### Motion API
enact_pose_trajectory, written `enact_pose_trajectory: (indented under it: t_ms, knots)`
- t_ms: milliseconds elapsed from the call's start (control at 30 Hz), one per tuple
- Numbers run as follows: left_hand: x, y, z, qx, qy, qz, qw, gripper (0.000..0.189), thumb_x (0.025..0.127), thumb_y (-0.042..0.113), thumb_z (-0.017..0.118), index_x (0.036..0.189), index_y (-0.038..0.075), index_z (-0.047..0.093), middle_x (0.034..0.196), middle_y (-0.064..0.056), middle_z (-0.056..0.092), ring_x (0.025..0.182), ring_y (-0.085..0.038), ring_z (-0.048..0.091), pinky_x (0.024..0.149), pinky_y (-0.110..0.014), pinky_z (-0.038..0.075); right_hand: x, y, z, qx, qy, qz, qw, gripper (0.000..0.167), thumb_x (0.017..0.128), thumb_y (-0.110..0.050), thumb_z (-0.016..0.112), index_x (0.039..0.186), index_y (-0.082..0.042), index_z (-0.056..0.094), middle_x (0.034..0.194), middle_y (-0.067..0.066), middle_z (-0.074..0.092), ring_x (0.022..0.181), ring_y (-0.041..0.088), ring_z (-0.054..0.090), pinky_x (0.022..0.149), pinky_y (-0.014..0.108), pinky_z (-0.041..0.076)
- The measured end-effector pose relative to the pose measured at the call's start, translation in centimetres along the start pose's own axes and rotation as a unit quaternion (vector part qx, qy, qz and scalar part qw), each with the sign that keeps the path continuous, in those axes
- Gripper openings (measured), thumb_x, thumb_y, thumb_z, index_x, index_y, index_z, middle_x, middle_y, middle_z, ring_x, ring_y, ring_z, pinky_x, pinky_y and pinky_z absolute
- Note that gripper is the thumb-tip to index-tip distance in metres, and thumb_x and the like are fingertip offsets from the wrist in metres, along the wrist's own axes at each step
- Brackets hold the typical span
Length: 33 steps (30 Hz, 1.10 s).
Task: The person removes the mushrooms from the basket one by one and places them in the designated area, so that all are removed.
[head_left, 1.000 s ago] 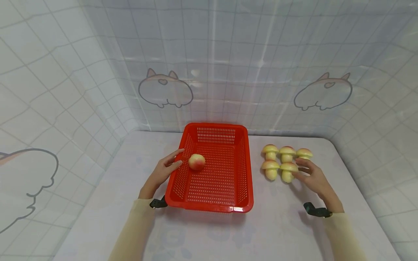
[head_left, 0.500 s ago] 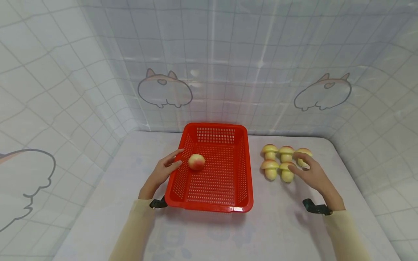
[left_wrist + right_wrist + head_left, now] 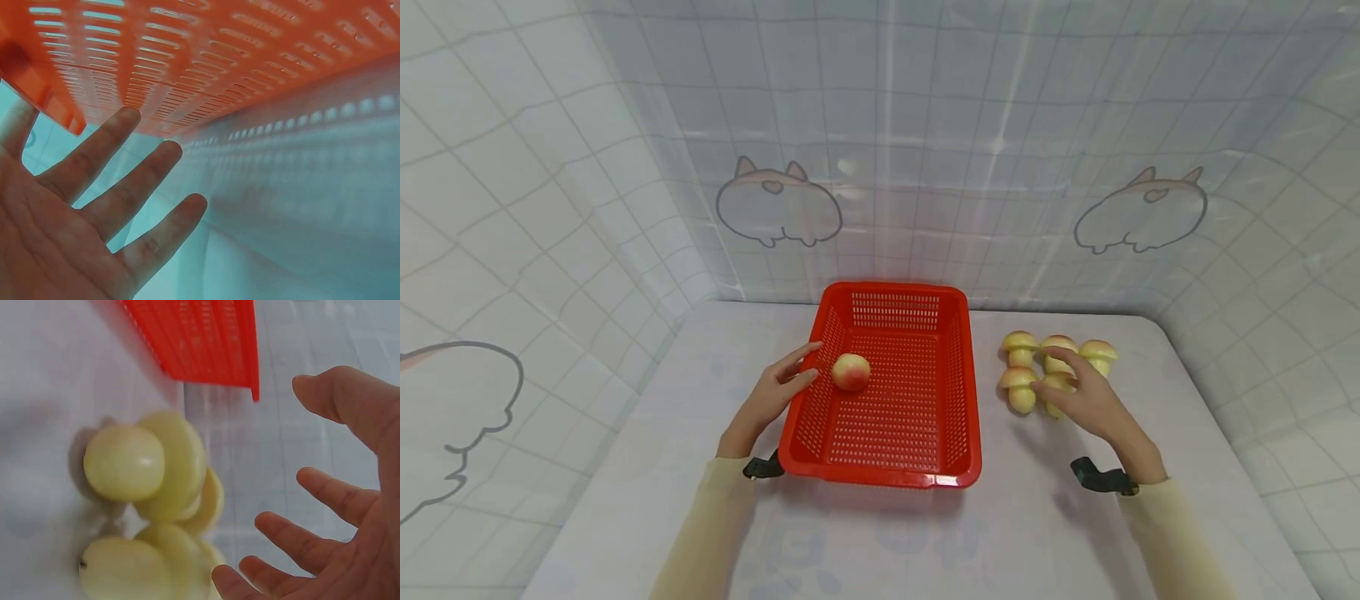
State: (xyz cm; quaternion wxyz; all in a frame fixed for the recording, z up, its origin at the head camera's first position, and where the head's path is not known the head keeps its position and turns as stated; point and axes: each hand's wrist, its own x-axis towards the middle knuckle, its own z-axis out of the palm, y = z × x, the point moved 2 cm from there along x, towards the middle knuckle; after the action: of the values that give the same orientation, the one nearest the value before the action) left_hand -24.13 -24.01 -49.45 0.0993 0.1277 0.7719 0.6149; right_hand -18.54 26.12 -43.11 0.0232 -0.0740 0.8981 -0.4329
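Observation:
A red plastic basket (image 3: pixel 880 478) stands on the table, with a round yellow-and-red fruit, peach-like, (image 3: pixel 851 372) in its left part. My left hand (image 3: pixel 772 390) is at the basket's left side, its fingertips by the rim. In the left wrist view its spread fingers (image 3: pixel 134 181) lie below the slotted wall. Several yellow mushroom shapes with reddish cap tops (image 3: pixel 1021 377) stand in two rows right of the basket. Over the right part of these hovers my right hand (image 3: pixel 1093 404), fingers apart and holding nothing; it hides part of the middle pair. The right wrist view shows mushrooms (image 3: pixel 125 462) beside the fingers.
White tiled-pattern sheeting (image 3: pixel 925 150) rises behind the table and at both sides. The pale tabletop (image 3: pixel 1000 517) extends in front of the basket. Dark straps with camera mounts (image 3: pixel 1105 478) sit on both wrists.
My right hand has moved left, from the rightmost mushroom to above the middle pair, uncovering the rightmost one. The left hand, basket and fruit have stayed put.

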Motion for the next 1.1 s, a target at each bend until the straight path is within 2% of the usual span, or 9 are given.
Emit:
enact_pose_trajectory:
  t_ms: [100, 267, 500, 700, 833, 867, 1033, 1067, 1100]
  knots:
    - [0.0, 0.0, 0.0, -0.001, 0.001, 0.000, 1.0000, 0.055, 0.105, 0.029, 0.062, 0.157, 0.026, 0.044, 0.151, -0.020, 0.053, 0.123, -0.040, 0.063, 0.088, -0.032, 0.060, 0.2, -0.7, 0.7, -0.019, -0.003, -0.007, 0.9998, 0.066, 0.096, -0.033, 0.074, 0.146, -0.001, 0.048, 0.151, 0.024, 0.047, 0.135, 0.046, 0.045, 0.106, 0.071, 0.040]
    - [0.0, -0.1, 0.1, -0.002, 0.000, -0.001, 1.0000, 0.056, 0.105, 0.028, 0.061, 0.158, 0.025, 0.044, 0.151, -0.021, 0.052, 0.122, -0.040, 0.063, 0.089, -0.032, 0.060, 0.9, -2.0, 1.5, -0.022, 0.002, -0.036, 0.9991, 0.069, 0.094, -0.027, 0.077, 0.148, 0.002, 0.046, 0.148, 0.024, 0.051, 0.134, 0.045, 0.047, 0.106, 0.072, 0.040]
    - [0.0, -0.2, 0.0, 0.002, 0.003, -0.002, 1.0000, 0.056, 0.104, 0.030, 0.062, 0.157, 0.026, 0.044, 0.150, -0.021, 0.054, 0.120, -0.039, 0.064, 0.087, -0.032, 0.061, 2.0, -3.7, 2.5, -0.014, -0.004, -0.055, 0.9984, 0.064, 0.094, -0.034, 0.075, 0.147, -0.009, 0.049, 0.148, 0.015, 0.053, 0.139, 0.037, 0.047, 0.110, 0.068, 0.041]
    - [0.0, -0.2, 0.1, 0.001, 0.002, -0.003, 1.0000, 0.056, 0.104, 0.031, 0.062, 0.157, 0.026, 0.044, 0.149, -0.021, 0.054, 0.119, -0.038, 0.065, 0.087, -0.034, 0.061, 2.6, -5.3, 3.4, -0.022, -0.021, -0.054, 0.9981, 0.065, 0.094, -0.034, 0.075, 0.149, -0.011, 0.048, 0.137, 0.016, 0.055, 0.124, 0.035, 0.054, 0.108, 0.064, 0.046]
    - [0.0, -0.2, 0.1, 0.003, 0.005, -0.003, 1.0000, 0.056, 0.104, 0.031, 0.062, 0.157, 0.026, 0.044, 0.149, -0.021, 0.055, 0.119, -0.036, 0.065, 0.088, -0.033, 0.061, 3.1, -6.2, 3.9, -0.023, -0.027, -0.066, 0.9972, 0.068, 0.094, -0.034, 0.076, 0.151, -0.011, 0.047, 0.143, 0.016, 0.053, 0.121, 0.035, 0.054, 0.105, 0.062, 0.048]
    - [0.0, -0.2, 0.0, 0.004, 0.005, -0.002, 1.0000, 0.056, 0.104, 0.031, 0.062, 0.157, 0.026, 0.045, 0.149, -0.021, 0.055, 0.119, -0.036, 0.065, 0.088, -0.032, 0.060, 3.3, -6.4, 4.0, -0.019, -0.030, -0.072, 0.9968, 0.068, 0.094, -0.033, 0.076, 0.151, -0.012, 0.047, 0.143, 0.016, 0.053, 0.113, 0.036, 0.058, 0.100, 0.060, 0.051]
    - [0.1, -0.3, 0.0, 0.001, 0.005, 0.000, 1.0000, 0.056, 0.104, 0.030, 0.063, 0.157, 0.026, 0.045, 0.148, -0.022, 0.055, 0.120, -0.040, 0.064, 0.088, -0.033, 0.060, 4.0, -7.9, 4.6, 0.000, -0.042, -0.108, 0.9933, 0.070, 0.093, -0.030, 0.078, 0.151, -0.007, 0.047, 0.153, 0.014, 0.050, 0.128, 0.037, 0.056, 0.103, 0.061, 0.050]
    - [0.1, -0.3, 0.0, 0.001, 0.005, 0.000, 1.0000, 0.056, 0.104, 0.030, 0.062, 0.157, 0.026, 0.044, 0.147, -0.022, 0.055, 0.120, -0.041, 0.064, 0.088, -0.033, 0.060, 4.1, -8.2, 4.7, 0.002, -0.045, -0.111, 0.9928, 0.070, 0.093, -0.030, 0.078, 0.151, -0.007, 0.046, 0.153, 0.013, 0.050, 0.131, 0.035, 0.054, 0.104, 0.061, 0.050]
    - [0.1, -0.3, 0.1, 0.000, 0.005, -0.001, 1.0000, 0.056, 0.104, 0.030, 0.062, 0.157, 0.026, 0.044, 0.147, -0.022, 0.055, 0.120, -0.041, 0.064, 0.087, -0.033, 0.061, 4.2, -8.5, 4.8, 0.003, -0.047, -0.114, 0.9924, 0.071, 0.093, -0.030, 0.078, 0.151, -0.006, 0.046, 0.155, 0.013, 0.047, 0.142, 0.034, 0.045, 0.110, 0.062, 0.044]
